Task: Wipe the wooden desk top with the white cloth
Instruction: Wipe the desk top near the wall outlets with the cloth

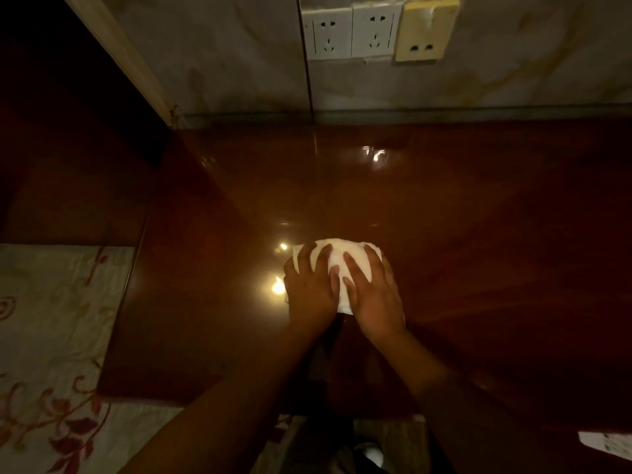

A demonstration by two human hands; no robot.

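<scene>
Left hand (309, 285): laid flat, fingers spread, palm pressing down on the left half of the white cloth (337, 265); nothing is gripped, the hand simply bears on the fabric.

Right hand (374, 292): likewise flat and open, fingers forward over the cloth's right half, its thumb side just beside the left hand's.

White cloth: folded into a small pad, lying on the desk under both palms, in the near-middle of the surface (only the far edge and a strip between the hands show).

Wooden desk top (478, 217): dark red-brown, glossy, with lamp glare beside the left hand and a further reflection nearer the wall. No streaks, damp patches or dust lines can be made out in this dim light, so which parts have been wiped cannot be told.

Progress, as a judgement: wiping is in hand, cloth in contact near the front centre; the wide stretches to the right, to the left and toward the back wall would each need passes.

Beyond the desk: wall sockets (352, 32) above the back edge; patterned bedding (51, 336) at the left.
</scene>
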